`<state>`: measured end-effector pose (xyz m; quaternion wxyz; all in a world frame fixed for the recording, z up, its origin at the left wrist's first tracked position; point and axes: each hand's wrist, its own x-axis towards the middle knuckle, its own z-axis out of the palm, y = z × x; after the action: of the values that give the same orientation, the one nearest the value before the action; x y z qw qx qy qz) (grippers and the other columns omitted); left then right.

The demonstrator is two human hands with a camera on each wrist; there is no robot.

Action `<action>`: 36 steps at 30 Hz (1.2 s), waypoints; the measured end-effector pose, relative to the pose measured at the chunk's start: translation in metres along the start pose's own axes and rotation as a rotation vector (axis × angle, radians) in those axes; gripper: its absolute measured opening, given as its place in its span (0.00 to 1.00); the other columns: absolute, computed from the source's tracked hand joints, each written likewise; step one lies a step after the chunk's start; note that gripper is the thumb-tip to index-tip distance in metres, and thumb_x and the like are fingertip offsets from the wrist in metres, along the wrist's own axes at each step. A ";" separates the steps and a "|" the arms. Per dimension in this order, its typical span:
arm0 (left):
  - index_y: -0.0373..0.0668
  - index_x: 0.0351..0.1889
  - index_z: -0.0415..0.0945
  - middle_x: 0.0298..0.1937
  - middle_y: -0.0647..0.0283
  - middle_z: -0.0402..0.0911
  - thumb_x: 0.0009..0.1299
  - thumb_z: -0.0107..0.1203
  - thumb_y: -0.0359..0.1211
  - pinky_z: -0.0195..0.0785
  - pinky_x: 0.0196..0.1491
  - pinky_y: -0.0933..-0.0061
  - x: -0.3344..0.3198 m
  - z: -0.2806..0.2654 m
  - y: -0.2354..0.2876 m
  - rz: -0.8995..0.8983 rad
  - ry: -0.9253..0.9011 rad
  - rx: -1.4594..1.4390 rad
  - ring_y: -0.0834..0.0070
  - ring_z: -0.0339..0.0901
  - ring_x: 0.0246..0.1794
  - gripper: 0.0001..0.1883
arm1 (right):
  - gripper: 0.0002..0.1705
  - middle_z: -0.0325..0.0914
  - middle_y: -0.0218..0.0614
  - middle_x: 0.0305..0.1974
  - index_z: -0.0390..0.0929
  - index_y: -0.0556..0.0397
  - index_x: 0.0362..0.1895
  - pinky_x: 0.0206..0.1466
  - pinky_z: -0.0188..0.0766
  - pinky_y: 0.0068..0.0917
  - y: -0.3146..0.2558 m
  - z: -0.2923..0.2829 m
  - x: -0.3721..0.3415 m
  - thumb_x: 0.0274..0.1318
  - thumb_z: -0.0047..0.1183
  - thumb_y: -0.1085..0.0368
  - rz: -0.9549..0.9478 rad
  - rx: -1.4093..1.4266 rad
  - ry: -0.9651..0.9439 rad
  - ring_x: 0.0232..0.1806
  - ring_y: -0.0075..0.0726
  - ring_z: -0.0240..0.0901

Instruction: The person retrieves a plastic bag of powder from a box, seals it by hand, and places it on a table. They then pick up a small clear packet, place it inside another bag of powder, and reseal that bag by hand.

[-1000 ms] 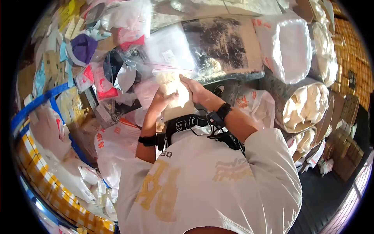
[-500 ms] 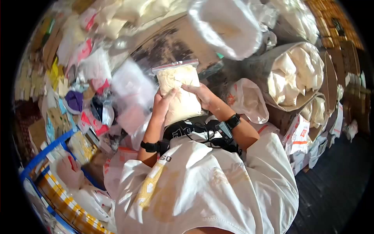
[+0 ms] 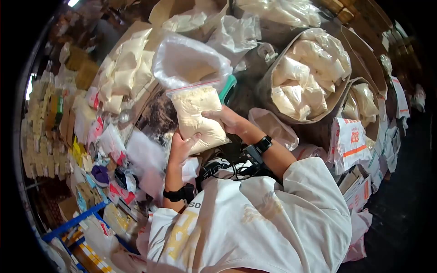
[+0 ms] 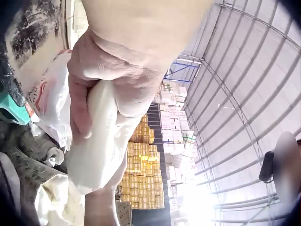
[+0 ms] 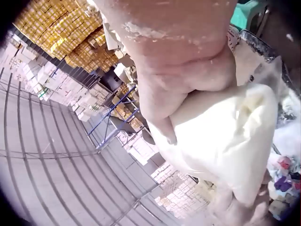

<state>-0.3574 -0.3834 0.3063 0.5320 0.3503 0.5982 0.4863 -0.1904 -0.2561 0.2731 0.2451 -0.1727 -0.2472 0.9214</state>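
Head view, with the open white plastic liner (image 3: 168,63) serving as landmark. A clear zip bag (image 3: 193,109), filled with a pale, cream-coloured material, is being held on the person's side of the liner, its red-edged top strip (image 3: 193,88) overlapping the liner's near rim in the view. The bag is tilting slightly, its top leaning toward the person's left.

The left hand (image 3: 180,149) is grasping the bag's lower left edge, its thumb lying on the front face. The right hand (image 3: 229,120) is grasping the bag's right side, its thumb also pressing on the front. In both wrist views the hands are curling around the bag's edges, and its surface is appearing pale and smooth.

A green object (image 3: 227,90) is standing just beside the liner's right side. Farther right of the liner, a wide round container (image 3: 265,86) is holding many cream-filled bags (image 3: 309,68). More filled bags (image 3: 129,68) are lying to the liner's left. White packages with red print (image 3: 349,143) are standing well to the liner's right and nearer the person.
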 end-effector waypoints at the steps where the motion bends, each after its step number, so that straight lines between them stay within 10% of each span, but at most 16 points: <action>1: 0.34 0.57 0.71 0.51 0.60 0.81 0.66 0.65 0.27 0.72 0.51 0.74 0.006 -0.003 -0.008 -0.028 0.061 0.145 0.76 0.78 0.49 0.22 | 0.29 0.76 0.42 0.59 0.67 0.57 0.65 0.61 0.74 0.39 0.001 -0.007 0.001 0.60 0.58 0.68 -0.035 0.029 -0.006 0.58 0.41 0.75; 9: 0.36 0.62 0.67 0.52 0.61 0.81 0.70 0.57 0.28 0.73 0.32 0.82 0.024 0.013 0.051 0.209 -0.043 0.038 0.81 0.80 0.36 0.22 | 0.26 0.74 0.49 0.59 0.67 0.59 0.64 0.67 0.67 0.50 -0.044 -0.016 -0.009 0.67 0.50 0.58 -0.095 0.374 0.176 0.60 0.51 0.73; 20: 0.39 0.56 0.72 0.43 0.63 0.85 0.74 0.55 0.35 0.69 0.30 0.84 0.012 -0.097 -0.058 -0.052 0.108 -0.090 0.83 0.78 0.29 0.15 | 0.33 0.76 0.45 0.59 0.69 0.54 0.63 0.66 0.67 0.45 -0.104 -0.067 -0.098 0.62 0.52 0.45 -0.411 0.136 0.753 0.57 0.51 0.75; 30: 0.39 0.53 0.75 0.42 0.63 0.84 0.75 0.54 0.35 0.68 0.32 0.83 0.047 -0.105 -0.083 -0.236 0.288 -0.141 0.81 0.77 0.32 0.13 | 0.28 0.75 0.48 0.59 0.68 0.55 0.63 0.66 0.68 0.53 -0.065 -0.248 -0.068 0.65 0.52 0.53 -0.369 0.430 0.697 0.59 0.55 0.73; 36: 0.42 0.55 0.75 0.46 0.60 0.83 0.76 0.53 0.36 0.66 0.35 0.82 0.096 -0.076 -0.059 -0.275 0.442 -0.199 0.80 0.76 0.34 0.14 | 0.29 0.73 0.47 0.62 0.66 0.55 0.66 0.66 0.68 0.51 -0.179 -0.297 0.038 0.65 0.52 0.55 -0.316 0.457 0.630 0.60 0.53 0.73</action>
<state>-0.4442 -0.3258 0.2185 0.4814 0.0974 0.6910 0.5305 -0.0255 0.0102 0.1195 0.4790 -0.3472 0.0272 0.8058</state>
